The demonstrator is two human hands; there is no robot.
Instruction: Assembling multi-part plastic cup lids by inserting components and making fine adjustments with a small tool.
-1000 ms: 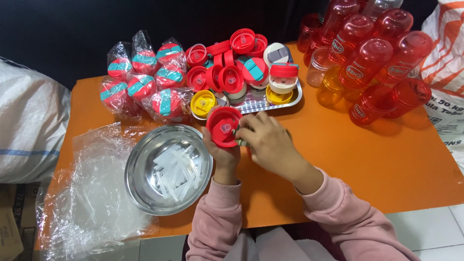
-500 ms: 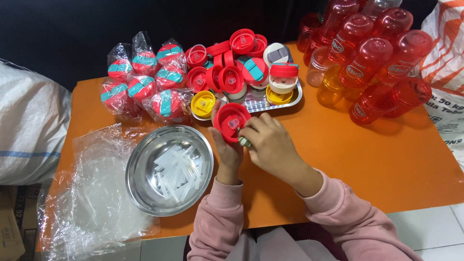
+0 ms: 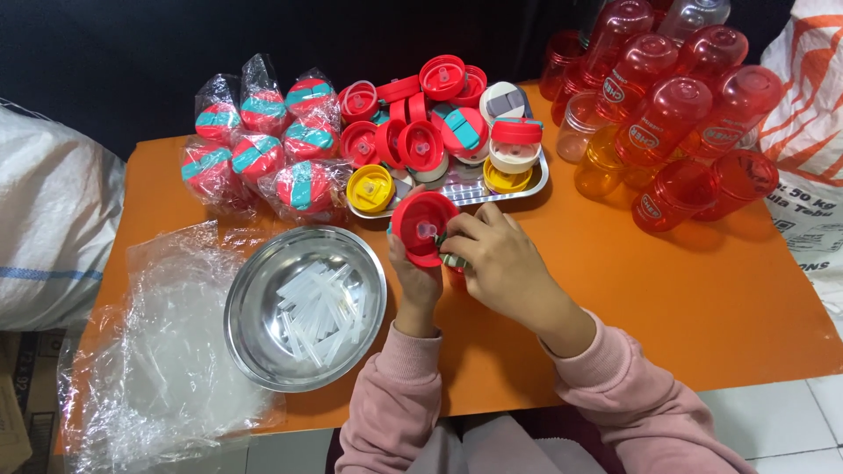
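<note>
Two hands hold a red lid over an orange table.

From the head camera, the left hand [image 3: 414, 279] is closed around the lower edge of a red lid [image 3: 423, 226], holding it tilted up just in front of a metal tray [image 3: 533, 181]. The right hand [image 3: 499, 262] has its fingers curled against the lid's right side, pinching a small part there that is too hidden to make out. The lid sits above the orange table [image 3: 702, 298], between the tray and the person's pink sleeves [image 3: 395, 395]. The tray is heaped with red, yellow and white lids [image 3: 421, 140]. To the left of the hands stands a steel bowl [image 3: 255, 338] holding clear short straws [image 3: 318, 307]. Wrapped lids in bags [image 3: 255, 154] lie at the table's far left, red bottles [image 3: 676, 114] at the far right, and crumpled clear plastic [image 3: 158, 351] beside the bowl.
</note>
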